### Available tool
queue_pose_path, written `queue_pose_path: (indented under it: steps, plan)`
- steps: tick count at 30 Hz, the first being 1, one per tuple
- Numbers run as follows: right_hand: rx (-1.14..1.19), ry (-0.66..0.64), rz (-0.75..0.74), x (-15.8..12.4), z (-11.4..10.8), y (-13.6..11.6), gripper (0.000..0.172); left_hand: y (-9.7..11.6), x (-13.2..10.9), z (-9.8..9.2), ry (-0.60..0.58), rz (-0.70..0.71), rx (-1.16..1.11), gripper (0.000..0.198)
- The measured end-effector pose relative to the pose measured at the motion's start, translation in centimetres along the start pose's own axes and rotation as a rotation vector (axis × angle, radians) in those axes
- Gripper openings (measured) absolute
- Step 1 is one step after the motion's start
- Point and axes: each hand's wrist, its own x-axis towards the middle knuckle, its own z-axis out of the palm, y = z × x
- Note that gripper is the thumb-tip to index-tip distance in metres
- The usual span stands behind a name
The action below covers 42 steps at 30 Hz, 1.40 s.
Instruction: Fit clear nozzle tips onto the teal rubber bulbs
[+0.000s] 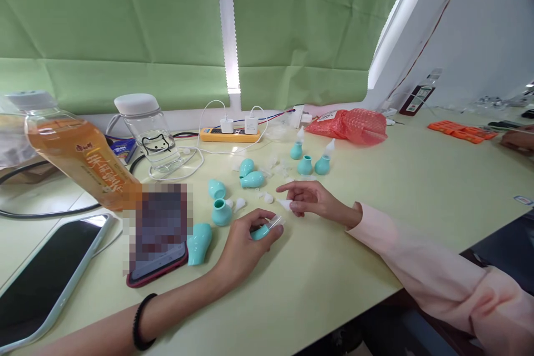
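My left hand (246, 236) is closed around a teal rubber bulb (261, 232). A short clear tube (274, 222) stands out of the bulb's open end, between my thumb and fingers. My right hand (311, 200), in a pale pink sleeve, pinches a small translucent cone-shaped nozzle (284, 204) between thumb and fingers, with the index finger stretched out above. The nozzle and the bulb are apart. Nearby lie loose teal bulbs, among them an upright one (221, 212) and a tilted one (199, 243). White nozzle pieces (240, 204) are scattered beside them.
Behind my right hand stand two bulbs with nozzles fitted (322, 164) and an open bulb (305, 165). Phones (50, 272), an orange drink bottle (89, 158) and a clear bottle (156, 136) fill the left. At the back are a power strip (212, 134) and red bubble wrap (354, 125).
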Motion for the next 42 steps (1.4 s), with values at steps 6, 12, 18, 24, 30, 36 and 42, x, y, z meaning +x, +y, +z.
queue_pose_path:
  steps: [6, 12, 18, 24, 30, 36, 42]
  plan:
    - [0.323, -0.141, 0.118, -0.3, 0.6, -0.5, 0.026, 0.1, -0.1, 0.1, 0.035, 0.012, -0.088, 0.023]
    - [0.358, -0.041, 0.087, -0.3, 0.7, -0.3, 0.024, 0.3, -0.2, 0.0, 0.063, 0.037, -0.054, 0.024]
    - [0.190, -0.024, 0.140, -0.6, 0.4, 0.1, 0.031, 0.0, -0.1, -0.1, 0.073, 0.027, 0.013, 0.025]
    - [0.116, -0.136, 0.114, -0.8, -0.3, 0.0, 0.026, 0.2, -0.5, -0.2, 0.076, 0.097, 0.152, 0.024]
    - [0.122, -0.222, 0.139, -1.0, -0.2, -0.7, 0.017, 0.5, -0.7, -0.5, 0.013, 0.287, 0.340, 0.021]
    - [0.156, -0.200, 0.160, -1.1, 0.3, -0.9, 0.019, 0.4, -0.6, -0.6, -0.011, 0.387, 0.489, 0.021]
    - [0.257, -0.188, 0.145, -1.1, 0.5, -1.0, 0.015, -0.3, -0.4, -0.8, 0.078, 0.662, 0.506, 0.021]
